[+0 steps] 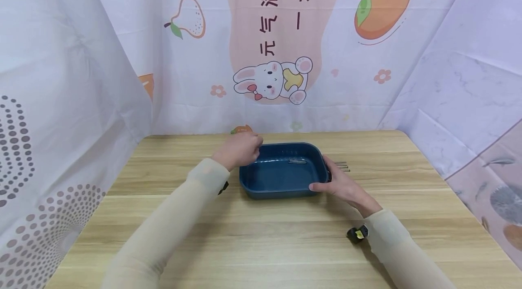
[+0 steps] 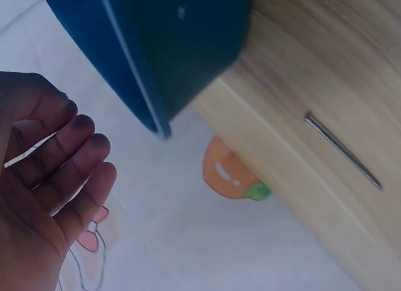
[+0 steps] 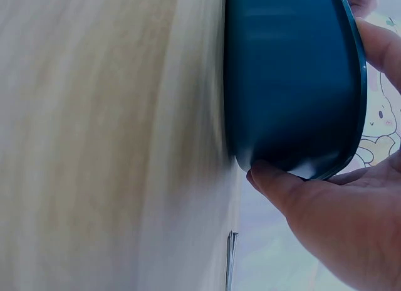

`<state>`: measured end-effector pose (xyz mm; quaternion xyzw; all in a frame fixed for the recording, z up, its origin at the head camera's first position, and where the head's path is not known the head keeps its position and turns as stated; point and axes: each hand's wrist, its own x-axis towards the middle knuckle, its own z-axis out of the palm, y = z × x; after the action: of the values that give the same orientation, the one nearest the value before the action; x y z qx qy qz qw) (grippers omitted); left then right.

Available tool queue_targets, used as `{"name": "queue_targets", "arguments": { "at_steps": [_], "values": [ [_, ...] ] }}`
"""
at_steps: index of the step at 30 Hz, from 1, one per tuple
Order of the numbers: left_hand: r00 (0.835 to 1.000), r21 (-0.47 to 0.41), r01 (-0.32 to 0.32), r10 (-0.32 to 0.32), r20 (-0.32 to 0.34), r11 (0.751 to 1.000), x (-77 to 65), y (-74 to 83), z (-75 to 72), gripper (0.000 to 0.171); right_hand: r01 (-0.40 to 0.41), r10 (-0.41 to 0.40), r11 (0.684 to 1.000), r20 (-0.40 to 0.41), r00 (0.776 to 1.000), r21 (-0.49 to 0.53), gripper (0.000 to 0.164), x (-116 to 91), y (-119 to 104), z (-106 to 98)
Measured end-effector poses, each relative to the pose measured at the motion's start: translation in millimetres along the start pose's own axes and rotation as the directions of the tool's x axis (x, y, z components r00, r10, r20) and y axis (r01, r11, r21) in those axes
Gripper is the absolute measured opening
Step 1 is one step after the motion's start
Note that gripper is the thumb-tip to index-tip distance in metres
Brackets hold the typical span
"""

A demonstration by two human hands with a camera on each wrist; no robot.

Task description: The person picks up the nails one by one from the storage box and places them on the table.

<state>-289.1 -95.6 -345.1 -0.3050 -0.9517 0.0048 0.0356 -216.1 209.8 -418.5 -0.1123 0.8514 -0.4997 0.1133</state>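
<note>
Metal nails (image 1: 297,161) lie in the dark blue dish (image 1: 281,195), and the work in hand seems to be putting more of them in over its rim. To do it well, the right hand (image 1: 341,185) should brace its end of the dish without tipping it, while the left hand (image 1: 240,149) ought to reach further in above the floor before letting anything go, so a nail lands inside rather than glancing off the rim.

The right hand grips the dish, thumb pressed on the near corner and fingers round the right end. The left hand is at the far left corner, its fingers close together and bent inward; no nail shows there, and I cannot tell whether the tips pinch one.

The dish stands on the desk (image 1: 261,243) between the two hands, held at the right hand's side. The nails inside lie side by side toward the far wall, nearer the right hand than the left. Just to the right of the right hand, loose nails (image 1: 342,166) rest on the desk. On the left hand's side, apart from the dish, a single nail (image 2: 344,153) lies on the desk, probably easiest for that hand to fetch.
</note>
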Motion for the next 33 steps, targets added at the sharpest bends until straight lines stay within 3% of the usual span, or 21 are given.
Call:
{"name": "queue_targets", "arguments": {
  "at_steps": [13,21,28,33],
  "values": [
    [0.996,-0.016,-0.068,0.069,0.053,0.998,23.4,31.0,-2.5,0.013,-0.001,0.001,1.0,0.009,1.0,0.016,0.105,-1.2,0.4,-1.2],
    [0.991,-0.042,-0.119,0.121,0.049,0.992,40.4,40.8,-1.6,0.015,0.02,-0.021,0.998,0.019,1.0,0.051,0.102,1.2,0.0,-0.8],
    [0.986,-0.071,-0.14,0.146,0.08,0.988,53.4,50.0,4.6,0.016,0.018,-0.018,0.999,0.017,1.0,0.036,0.103,1.8,-0.8,0.7],
    [0.981,-0.029,-0.148,0.15,0.122,0.989,62.4,61.5,11.8,0.018,0.018,-0.018,1.0,0.009,1.0,0.019,0.104,1.5,-0.4,0.5]
  ]
}}
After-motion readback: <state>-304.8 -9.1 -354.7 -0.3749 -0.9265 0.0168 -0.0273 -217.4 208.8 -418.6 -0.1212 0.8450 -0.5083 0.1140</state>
